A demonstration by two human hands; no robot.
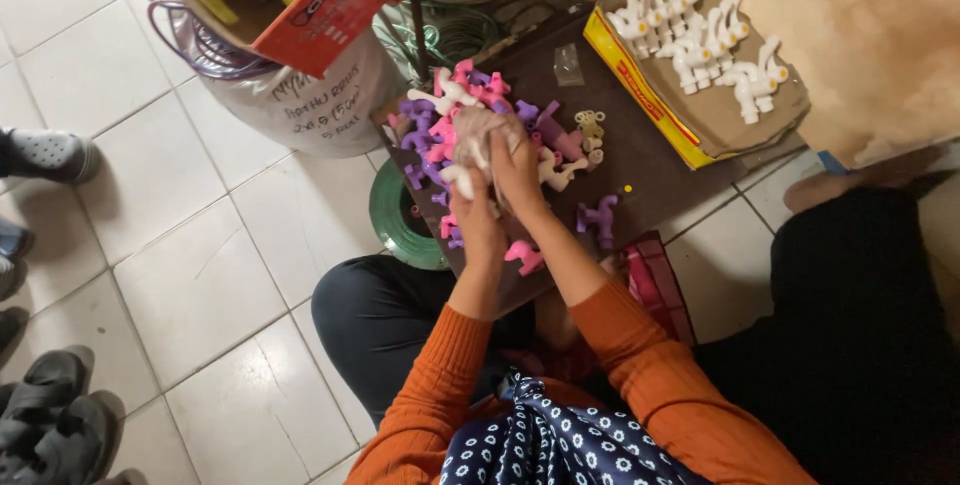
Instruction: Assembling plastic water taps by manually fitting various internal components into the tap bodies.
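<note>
- Head view, looking straight down: both my hands meet over the dark board [640, 180], just above the heap of plastic taps [440, 135] in pink, purple and white.
- My left hand [478, 217] is curled shut around the lower end of a white tap [462, 180], whose pale body pokes out at nine o'clock from my knuckles.
- My right hand [518, 167] sits at about one o'clock from the left, touching it, fingers closed over a crumpled clear plastic bag [482, 133] that wraps the top of the same piece. How tightly those fingertips pinch I cannot tell; the bag hides them.
- To do this well, I judge the left grip should stay firm and steady while the right does the fine work, so the tap does not twist inside the film.
- Thin film bunches and slips easily; I would keep it pulled taut rather than wadded, and keep my elbows in, since loose pieces lie all round my wrists.
- A purple tap [600, 217] lies alone at three o'clock from my hands, and a pink tap [524, 257] at five o'clock, close under my right forearm: easy to knock off the board's edge.
- Small cream rings [590, 127] lie near, at one o'clock.
- Well apart at two o'clock, white taps [700, 30] stand in rows on a flattened cardboard box [640, 85].
- A green hose coil [395, 215] lies on the tiled floor [200, 275] at nine o'clock, partly under the board.
</note>
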